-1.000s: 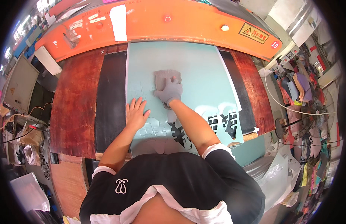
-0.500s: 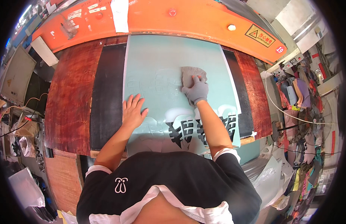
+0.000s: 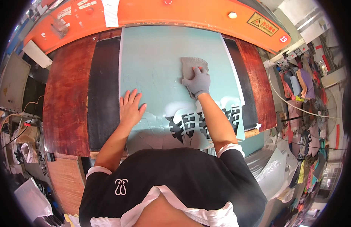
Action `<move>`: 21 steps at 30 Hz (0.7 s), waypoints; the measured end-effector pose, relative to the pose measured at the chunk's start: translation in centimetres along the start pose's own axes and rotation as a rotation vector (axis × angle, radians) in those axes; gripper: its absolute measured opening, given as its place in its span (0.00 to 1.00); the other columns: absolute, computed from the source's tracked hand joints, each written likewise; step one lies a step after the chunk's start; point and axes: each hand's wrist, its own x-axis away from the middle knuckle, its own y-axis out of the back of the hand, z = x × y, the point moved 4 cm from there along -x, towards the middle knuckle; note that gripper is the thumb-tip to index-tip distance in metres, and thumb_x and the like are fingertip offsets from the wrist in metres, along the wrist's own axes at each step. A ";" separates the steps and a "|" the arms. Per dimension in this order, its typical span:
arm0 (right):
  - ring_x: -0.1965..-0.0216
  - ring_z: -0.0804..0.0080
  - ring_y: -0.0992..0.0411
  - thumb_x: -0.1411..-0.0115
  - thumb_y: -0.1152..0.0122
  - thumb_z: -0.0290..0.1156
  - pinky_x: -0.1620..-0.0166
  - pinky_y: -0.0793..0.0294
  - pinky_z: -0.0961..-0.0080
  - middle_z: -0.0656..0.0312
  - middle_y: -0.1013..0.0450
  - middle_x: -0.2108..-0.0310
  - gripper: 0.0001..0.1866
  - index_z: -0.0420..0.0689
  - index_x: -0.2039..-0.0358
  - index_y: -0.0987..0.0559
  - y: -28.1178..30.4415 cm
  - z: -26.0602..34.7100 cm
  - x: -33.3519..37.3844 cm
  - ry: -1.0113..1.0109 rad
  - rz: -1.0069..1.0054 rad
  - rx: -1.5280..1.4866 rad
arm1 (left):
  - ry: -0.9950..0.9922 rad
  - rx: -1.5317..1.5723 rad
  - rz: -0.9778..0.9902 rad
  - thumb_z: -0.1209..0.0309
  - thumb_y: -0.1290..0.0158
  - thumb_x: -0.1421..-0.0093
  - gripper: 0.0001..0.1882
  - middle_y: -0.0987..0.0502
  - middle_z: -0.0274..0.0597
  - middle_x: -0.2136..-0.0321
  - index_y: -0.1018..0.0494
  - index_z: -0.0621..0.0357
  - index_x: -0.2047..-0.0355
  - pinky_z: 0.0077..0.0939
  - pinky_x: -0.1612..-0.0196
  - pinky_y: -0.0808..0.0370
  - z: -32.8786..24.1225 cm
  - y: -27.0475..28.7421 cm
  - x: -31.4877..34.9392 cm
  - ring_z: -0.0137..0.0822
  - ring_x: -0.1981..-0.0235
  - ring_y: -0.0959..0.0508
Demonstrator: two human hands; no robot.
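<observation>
A pale green sheet (image 3: 156,49) lies over a black board (image 3: 103,94). Along its near right part are cut-out openings (image 3: 188,121) with ladder-like bars, through which black shows; faint cut outlines run elsewhere on its surface. My right hand (image 3: 200,81), in a grey glove, is closed on a flat grey piece with a rough far edge, perhaps a pad or scrap (image 3: 190,64), held against the sheet. What the piece is made of I cannot tell. My bare left hand (image 3: 131,108) rests flat near the sheet's left edge, fingers spread, holding nothing.
Dark red wooden boards (image 3: 66,102) flank the black board. An orange machine beam (image 3: 145,13) spans the far side. At the right hang many coloured pieces (image 3: 296,90), with a white cable (image 3: 289,108) before them. Clear plastic film (image 3: 268,174) sits at the near right.
The whole view has shifted, so the sheet and beam appear higher in the picture. Both hands keep nearly the same places on the sheet, and my right hand still grips the grey piece.
</observation>
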 end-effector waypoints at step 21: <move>0.59 0.52 0.31 0.50 0.41 0.40 0.54 0.33 0.61 0.53 0.29 0.61 0.20 0.39 0.60 0.27 7.1 -28.4 14.8 -0.338 -0.397 0.069 | 0.180 0.198 -0.025 0.66 0.42 0.51 0.12 0.30 0.40 0.76 0.30 0.58 0.69 0.39 0.66 0.35 3.4 3.0 12.8 0.44 0.71 0.30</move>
